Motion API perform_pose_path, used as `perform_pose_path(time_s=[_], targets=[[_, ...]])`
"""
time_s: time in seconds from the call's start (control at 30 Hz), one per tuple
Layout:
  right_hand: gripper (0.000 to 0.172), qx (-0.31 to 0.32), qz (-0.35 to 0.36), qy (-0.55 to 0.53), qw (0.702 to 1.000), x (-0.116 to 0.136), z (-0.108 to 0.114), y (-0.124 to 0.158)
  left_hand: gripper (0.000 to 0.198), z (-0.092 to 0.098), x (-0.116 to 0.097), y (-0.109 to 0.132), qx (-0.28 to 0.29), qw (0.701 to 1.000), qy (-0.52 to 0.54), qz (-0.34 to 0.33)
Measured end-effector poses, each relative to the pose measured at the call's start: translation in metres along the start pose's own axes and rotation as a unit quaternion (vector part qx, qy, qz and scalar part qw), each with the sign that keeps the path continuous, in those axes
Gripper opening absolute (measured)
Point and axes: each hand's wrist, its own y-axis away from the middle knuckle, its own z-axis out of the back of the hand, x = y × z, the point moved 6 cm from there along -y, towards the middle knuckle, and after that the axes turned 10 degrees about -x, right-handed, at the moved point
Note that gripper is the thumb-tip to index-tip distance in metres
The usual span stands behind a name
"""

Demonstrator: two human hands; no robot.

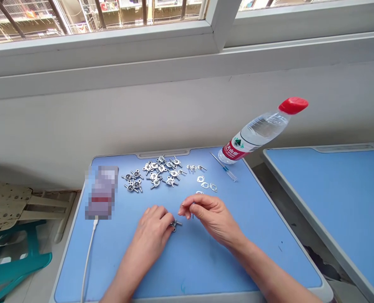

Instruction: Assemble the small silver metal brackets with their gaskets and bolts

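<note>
A small metal fitting [175, 224] is being pinched by the fingers of the left hand [152, 229] near the middle of the blue surface [190, 265], and what looks like a thin pin [192, 215] is being gripped by the fingers of the right hand [214, 216]; working low and close is helping steady such small parts.

Behind the blue-topped desk [187, 269] runs a pale grey wall [111, 126], and above that wall sits a window with a white frame [217, 21] and a deep white ledge [105, 57]. Daylight comes through the glass, and dark bars [95, 12] and a neighbouring building [155, 10] show beyond it. A second blue-topped desk [338, 189] stands to the right of the desk, just apart from it, over a dark-marked patch of floor [319, 265]. To the left of the desk, a teal plastic stool [16, 263] sits on the pale floor [59, 261] beneath a speckled, worn board [4, 206].
</note>
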Motion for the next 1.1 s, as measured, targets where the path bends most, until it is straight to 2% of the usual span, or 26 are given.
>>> perform_pose_path(time_s=[0.23,0.33,0.47,0.7,1.1], targets=[[0.03,-0.022,0.106,0.153,0.982,0.017,0.0,0.005,0.009,0.0,0.0,-0.001,0.009,1.0,0.005,0.002],[0.023,-0.032,0.129,0.156,0.979,0.019,0.0,0.007,0.009,0.001,-0.001,-0.002,0.012,1.0,0.003,0.001],[0.022,-0.051,0.17,0.142,0.974,0.022,0.0,0.01,0.01,0.002,-0.001,-0.002,0.013,1.0,-0.001,0.001],[0.022,-0.024,0.25,0.146,0.957,0.025,-0.006,0.013,0.009,-0.001,0.0,-0.002,0.02,1.0,0.007,0.005],[0.022,0.016,0.295,0.176,0.939,0.021,-0.015,0.012,0.01,-0.002,0.0,0.0,0.017,1.0,0.009,0.005]])
